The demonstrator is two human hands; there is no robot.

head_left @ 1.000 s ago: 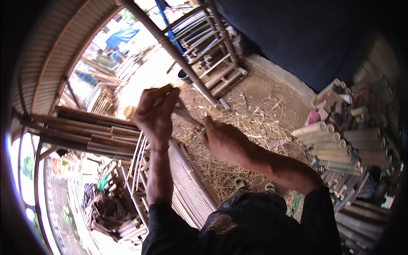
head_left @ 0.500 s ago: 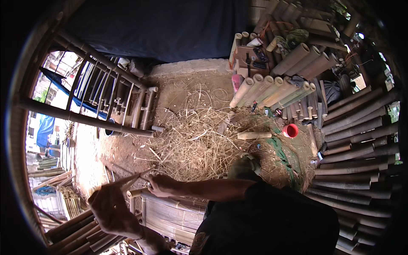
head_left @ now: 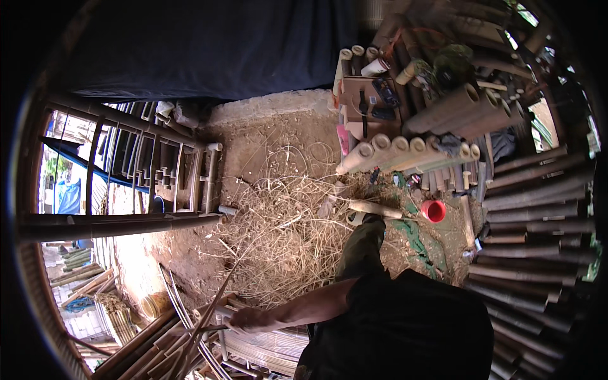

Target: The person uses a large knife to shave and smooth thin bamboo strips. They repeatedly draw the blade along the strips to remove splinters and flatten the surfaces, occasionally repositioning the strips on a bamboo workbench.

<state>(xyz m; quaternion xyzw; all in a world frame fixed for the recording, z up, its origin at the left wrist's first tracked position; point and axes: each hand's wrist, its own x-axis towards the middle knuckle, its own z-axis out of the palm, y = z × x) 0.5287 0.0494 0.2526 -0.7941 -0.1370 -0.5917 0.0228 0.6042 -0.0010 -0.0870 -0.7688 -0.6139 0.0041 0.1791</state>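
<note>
Right hand (head_left: 244, 321) curls with fingers drawn together on a thin dark piece (head_left: 212, 328), which pokes out toward 9 o'clock and may be a blade; blur hides its exact shape. The left hand does not show, so whether it grips or lies loose, I cannot tell.

A long brown strip (head_left: 219, 292) slants past on the 9-to-10 o'clock side of the right hand, its upper tip near 12 o'clock and its lower part running to the bottom edge around 7. It crosses the dark piece, but whether the two touch is unclear.

As I judge it, the step in hand is handling this strip with the dark piece close beside it. The next move calls for a firm hold on the strip and room for its springy free end.

Taking the right hand as the clock's centre, some pale strips (head_left: 182, 308) curve at 9 to 10 o'clock, and dark poles (head_left: 152, 335) lie between 8 and 9. A slatted panel (head_left: 269, 348) sits between 4 and 5. At 1 o'clock spreads a tangled pile of shavings (head_left: 291, 247), with a shoe (head_left: 356, 218) at its far side, between 1 and 2.

Farther out, a red bucket (head_left: 434, 210) is at 2, cut tubes (head_left: 400, 152) between 1 and 2, stacked poles (head_left: 532, 231) between 2 and 3, and a dark sheet (head_left: 209, 44) hangs at 12.
</note>
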